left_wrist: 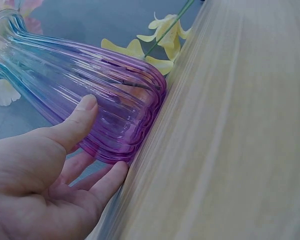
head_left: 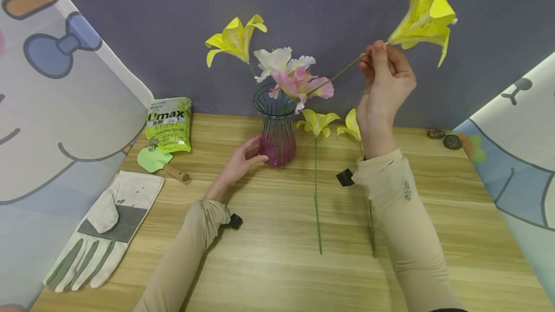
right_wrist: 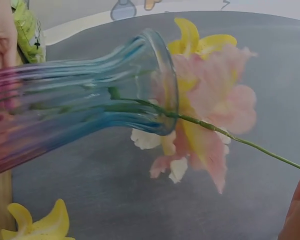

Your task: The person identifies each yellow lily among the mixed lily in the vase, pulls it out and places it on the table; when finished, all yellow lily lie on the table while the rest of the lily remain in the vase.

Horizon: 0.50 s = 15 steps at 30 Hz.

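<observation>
A ribbed glass vase, blue-green above and purple-pink below, stands upright on the table. My left hand holds its lower part, with the thumb on the near side and fingers behind. Up at the right, my right hand pinches a yellow lily just under its bloom. This lily's green stem slants through the vase mouth, its lower end inside the glass. Another yellow lily, a white flower and a pink flower stand in the vase.
Two yellow lilies, one right of the vase and another partly behind my right arm, lie on the table. At left are a fertilizer bag, a small shovel and a glove. Dark stones lie far right.
</observation>
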Motion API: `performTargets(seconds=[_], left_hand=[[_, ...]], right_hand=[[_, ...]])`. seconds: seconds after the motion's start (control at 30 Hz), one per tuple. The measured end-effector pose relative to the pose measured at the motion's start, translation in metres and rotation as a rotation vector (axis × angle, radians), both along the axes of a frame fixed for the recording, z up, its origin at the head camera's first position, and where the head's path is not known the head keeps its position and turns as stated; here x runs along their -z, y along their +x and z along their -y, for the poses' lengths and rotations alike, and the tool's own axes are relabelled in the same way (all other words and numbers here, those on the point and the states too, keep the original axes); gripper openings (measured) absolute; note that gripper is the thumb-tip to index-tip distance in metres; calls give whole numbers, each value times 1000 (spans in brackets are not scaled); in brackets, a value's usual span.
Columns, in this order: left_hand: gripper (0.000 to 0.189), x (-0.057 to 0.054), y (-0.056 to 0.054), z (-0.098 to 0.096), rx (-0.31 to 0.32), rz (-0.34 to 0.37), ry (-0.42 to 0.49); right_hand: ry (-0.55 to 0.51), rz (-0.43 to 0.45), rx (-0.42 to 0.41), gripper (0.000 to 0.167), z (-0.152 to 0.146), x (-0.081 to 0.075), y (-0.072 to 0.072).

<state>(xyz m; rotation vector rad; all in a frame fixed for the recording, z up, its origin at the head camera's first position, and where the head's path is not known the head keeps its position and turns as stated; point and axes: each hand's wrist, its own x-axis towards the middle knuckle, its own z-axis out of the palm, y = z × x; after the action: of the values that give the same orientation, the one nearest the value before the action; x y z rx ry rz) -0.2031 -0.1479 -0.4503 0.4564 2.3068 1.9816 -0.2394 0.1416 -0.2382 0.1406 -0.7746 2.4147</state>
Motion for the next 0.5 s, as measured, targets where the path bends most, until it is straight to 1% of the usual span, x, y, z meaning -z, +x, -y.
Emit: performTargets(seconds=[0.27,0.5], left_hand=[[69,-1,0,-1,-6,-10,-27],[72,0,0,-2,-18,-1,-71]], right_hand=[[-17,15,37,7,-15,-8,-2],[-15,25,79,13,-33,-8,-1]])
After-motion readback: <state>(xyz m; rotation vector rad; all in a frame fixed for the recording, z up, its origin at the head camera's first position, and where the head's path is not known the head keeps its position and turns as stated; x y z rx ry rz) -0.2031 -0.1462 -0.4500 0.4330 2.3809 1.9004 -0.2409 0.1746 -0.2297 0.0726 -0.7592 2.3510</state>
